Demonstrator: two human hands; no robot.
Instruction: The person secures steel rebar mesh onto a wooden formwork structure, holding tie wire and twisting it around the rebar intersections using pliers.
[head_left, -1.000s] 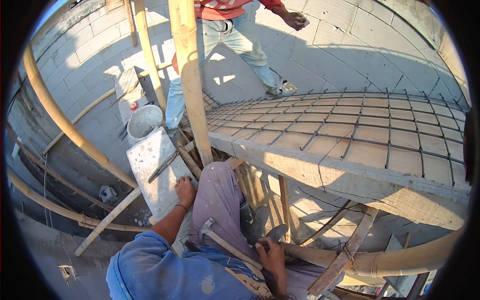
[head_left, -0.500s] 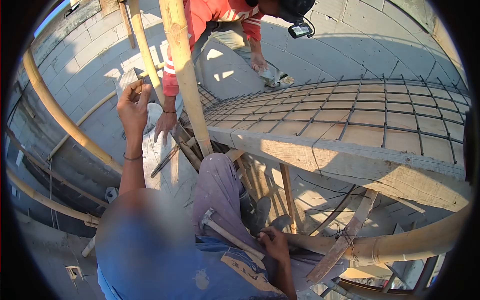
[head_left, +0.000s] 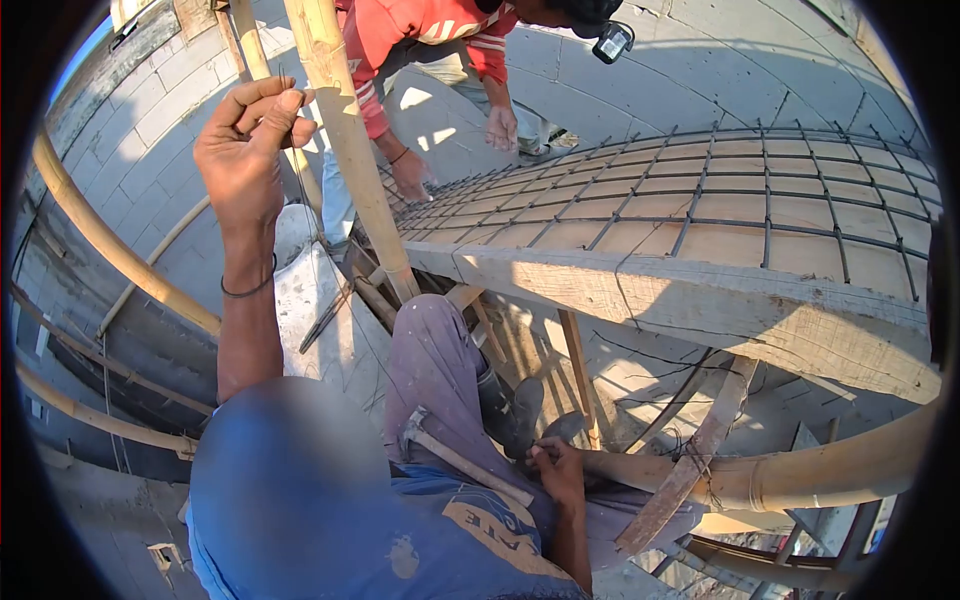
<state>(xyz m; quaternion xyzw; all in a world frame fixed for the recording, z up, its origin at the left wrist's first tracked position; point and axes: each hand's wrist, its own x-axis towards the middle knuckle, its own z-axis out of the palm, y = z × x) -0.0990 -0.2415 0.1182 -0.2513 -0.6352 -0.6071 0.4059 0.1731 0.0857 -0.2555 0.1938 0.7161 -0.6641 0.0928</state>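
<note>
My left hand (head_left: 245,135) is raised at the upper left, its fingers pinched on a thin dark wire (head_left: 306,195) that hangs below them. Low beside my knees, my right hand (head_left: 558,468) has its fingers pressed together. What it holds, if anything, is too small to name. It is near the dark boots (head_left: 524,408). A hammer (head_left: 465,462) with a pale handle lies across my lap. Left of my knee, pliers-like long dark tools (head_left: 325,318) rest on a pale, dusty board (head_left: 350,352).
A co-worker in a red top (head_left: 440,25) bends beyond an upright bamboo pole (head_left: 345,130), both hands low. Rebar mesh (head_left: 700,190) lies over boards behind a timber beam (head_left: 640,295). Bamboo (head_left: 800,480) crosses at lower right. Block walls (head_left: 690,80) stand behind.
My left hand has left the board and risen to the upper left with a wire. My right hand has stayed low. The co-worker has bent down, and one hand has moved from the board toward the mesh.
</note>
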